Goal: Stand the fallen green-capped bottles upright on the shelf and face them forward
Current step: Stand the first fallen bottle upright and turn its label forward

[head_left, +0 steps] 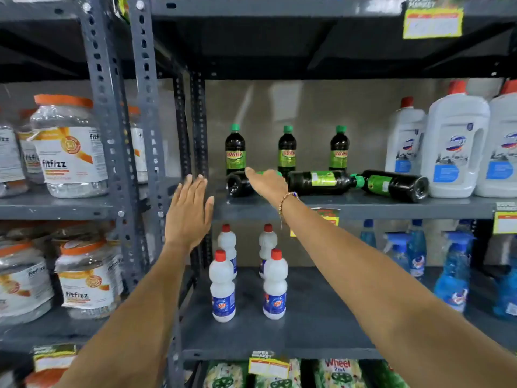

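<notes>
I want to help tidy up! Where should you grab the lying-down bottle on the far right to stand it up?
Probably around its labelled middle, coming from the front. The rightmost fallen bottle lies sideways, cap pointing left and base toward the big white jugs, so the round body faces you. The cap looks too small to lift by.

The grey metal shelf (363,204) carried three upright green-capped bottles (287,151) at the back, three fallen ones (321,182) lying in a row in front — and big white jugs (454,147) at its right end.
</notes>
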Motion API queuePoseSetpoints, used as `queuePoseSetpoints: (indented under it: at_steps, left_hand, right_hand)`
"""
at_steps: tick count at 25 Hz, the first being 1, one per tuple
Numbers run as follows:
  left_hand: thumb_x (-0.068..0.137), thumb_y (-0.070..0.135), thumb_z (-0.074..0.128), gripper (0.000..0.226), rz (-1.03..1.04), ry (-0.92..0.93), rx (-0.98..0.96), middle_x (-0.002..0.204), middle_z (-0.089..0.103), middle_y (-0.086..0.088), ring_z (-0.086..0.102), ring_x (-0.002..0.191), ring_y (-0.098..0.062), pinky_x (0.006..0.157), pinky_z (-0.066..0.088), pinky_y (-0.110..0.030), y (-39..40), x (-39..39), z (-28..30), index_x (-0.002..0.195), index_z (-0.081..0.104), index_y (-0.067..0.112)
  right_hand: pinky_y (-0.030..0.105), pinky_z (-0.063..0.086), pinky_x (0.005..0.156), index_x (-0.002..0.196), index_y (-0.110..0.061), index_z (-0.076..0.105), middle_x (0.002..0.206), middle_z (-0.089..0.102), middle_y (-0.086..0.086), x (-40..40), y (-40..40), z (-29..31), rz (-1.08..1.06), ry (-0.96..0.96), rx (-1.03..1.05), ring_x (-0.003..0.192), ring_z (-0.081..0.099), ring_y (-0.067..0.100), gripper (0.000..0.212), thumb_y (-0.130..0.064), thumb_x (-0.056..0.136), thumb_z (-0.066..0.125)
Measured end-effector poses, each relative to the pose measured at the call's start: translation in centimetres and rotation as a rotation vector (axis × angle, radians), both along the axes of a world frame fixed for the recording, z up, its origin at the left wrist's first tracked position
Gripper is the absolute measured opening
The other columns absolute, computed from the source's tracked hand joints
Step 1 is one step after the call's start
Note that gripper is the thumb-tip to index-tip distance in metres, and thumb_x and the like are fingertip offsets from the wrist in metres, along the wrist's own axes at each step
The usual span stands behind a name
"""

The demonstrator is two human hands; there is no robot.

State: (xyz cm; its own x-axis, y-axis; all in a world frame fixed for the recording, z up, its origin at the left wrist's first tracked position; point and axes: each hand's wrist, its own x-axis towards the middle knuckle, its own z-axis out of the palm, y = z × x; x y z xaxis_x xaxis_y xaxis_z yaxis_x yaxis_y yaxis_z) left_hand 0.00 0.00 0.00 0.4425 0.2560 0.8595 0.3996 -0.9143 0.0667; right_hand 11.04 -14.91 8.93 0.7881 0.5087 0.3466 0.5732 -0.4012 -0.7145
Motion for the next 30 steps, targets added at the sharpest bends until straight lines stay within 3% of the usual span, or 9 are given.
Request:
queuePoseSetpoints:
  at_steps: [2, 4, 9, 17, 20, 22, 23, 27, 30]
  left_hand:
    - [0.098, 0.039, 0.023, 0.056, -0.017, -0.039, -0.023, 0.141, 0.048, -0.013, 0.037, 0.136, -0.029, 0.111, 0.028, -0.042, 1.8, -0.2, -1.3, 0.136, 0.044, 0.004]
    - [0.097, 0.036, 0.030, 0.050, -0.008, -0.063, 0.052, 0.131, 0.055, -0.015, 0.049, 0.124, -0.032, 0.102, 0.036, -0.043, 2.0, 0.1, -2.7, 0.127, 0.051, 0.002]
    - [0.097, 0.029, 0.038, 0.036, -0.029, -0.144, 0.199, 0.115, 0.061, -0.014, 0.055, 0.105, -0.032, 0.102, 0.034, -0.041, 3.8, 0.1, -3.7, 0.113, 0.057, 0.003]
    - [0.097, 0.029, 0.040, 0.034, -0.053, -0.193, 0.232, 0.111, 0.063, -0.012, 0.058, 0.103, -0.029, 0.103, 0.034, -0.039, 4.3, 0.3, -4.1, 0.112, 0.059, 0.004]
    - [0.097, 0.030, 0.038, 0.036, -0.071, -0.166, 0.217, 0.112, 0.063, -0.011, 0.058, 0.104, -0.029, 0.103, 0.035, -0.039, 4.2, 0.1, -4.0, 0.113, 0.059, 0.005]
    - [0.097, 0.030, 0.038, 0.036, -0.069, -0.158, 0.215, 0.111, 0.063, -0.011, 0.058, 0.103, -0.028, 0.102, 0.035, -0.039, 4.1, 0.1, -3.9, 0.113, 0.059, 0.005]
    - [0.097, 0.030, 0.038, 0.036, -0.060, -0.157, 0.220, 0.111, 0.064, -0.011, 0.058, 0.103, -0.028, 0.102, 0.034, -0.039, 4.1, 0.0, -3.9, 0.113, 0.059, 0.006]
    - [0.096, 0.031, 0.036, 0.039, -0.034, -0.144, 0.219, 0.111, 0.064, -0.011, 0.059, 0.104, -0.029, 0.104, 0.030, -0.038, 4.0, -0.1, -4.2, 0.114, 0.059, 0.005]
    - [0.095, 0.032, 0.035, 0.040, -0.019, -0.157, 0.242, 0.111, 0.065, -0.011, 0.060, 0.103, -0.028, 0.104, 0.030, -0.038, 4.1, 0.2, -4.3, 0.113, 0.059, 0.006]
  right_hand:
    - [0.031, 0.045, 0.091, 0.117, -0.002, 0.064, 0.124, 0.063, 0.015, -0.3, 2.5, 0.3, -0.059, 0.030, -0.084, 0.115, 0.059, 0.032, 0.071, -0.062, 0.092, 0.034]
    - [0.033, 0.046, 0.093, 0.121, -0.004, 0.062, 0.128, 0.062, 0.015, 0.2, 4.3, 1.4, -0.160, -0.001, -0.126, 0.116, 0.059, 0.032, 0.079, -0.068, 0.090, 0.028]
    - [0.034, 0.038, 0.106, 0.141, -0.013, 0.044, 0.149, 0.044, 0.005, 0.4, 8.1, 2.0, -0.277, -0.128, -0.381, 0.134, 0.045, 0.026, 0.075, -0.065, 0.087, 0.042]
    - [0.032, 0.044, 0.094, 0.104, -0.013, 0.060, 0.118, 0.061, 0.011, -0.6, 8.9, 4.9, -0.251, -0.298, -0.576, 0.115, 0.058, 0.028, 0.022, -0.027, 0.093, 0.048]
    - [0.034, 0.049, 0.072, 0.102, -0.011, 0.060, 0.115, 0.060, 0.009, 0.6, 10.1, 3.6, -0.300, -0.226, -0.616, 0.103, 0.058, 0.029, 0.032, -0.038, 0.084, 0.060]
    - [0.031, 0.043, 0.054, 0.110, -0.008, 0.062, 0.115, 0.060, 0.010, 1.3, 10.2, 2.7, -0.357, -0.109, -0.550, 0.096, 0.058, 0.028, 0.048, -0.045, 0.079, 0.062]
    - [0.030, 0.044, 0.056, 0.115, -0.007, 0.061, 0.115, 0.062, 0.010, 1.3, 9.8, 2.5, -0.386, -0.095, -0.490, 0.099, 0.061, 0.028, 0.051, -0.046, 0.082, 0.059]
    - [0.031, 0.047, 0.080, 0.117, 0.000, 0.057, 0.119, 0.063, 0.014, 0.3, 8.8, 0.0, -0.355, -0.229, -0.066, 0.110, 0.061, 0.031, 0.052, -0.040, 0.084, 0.061]
    - [0.039, 0.039, 0.099, 0.140, 0.006, 0.027, 0.139, 0.041, 0.021, -1.0, 9.7, -2.0, -0.184, -0.239, 0.195, 0.126, 0.044, 0.038, 0.081, -0.045, 0.087, 0.060]
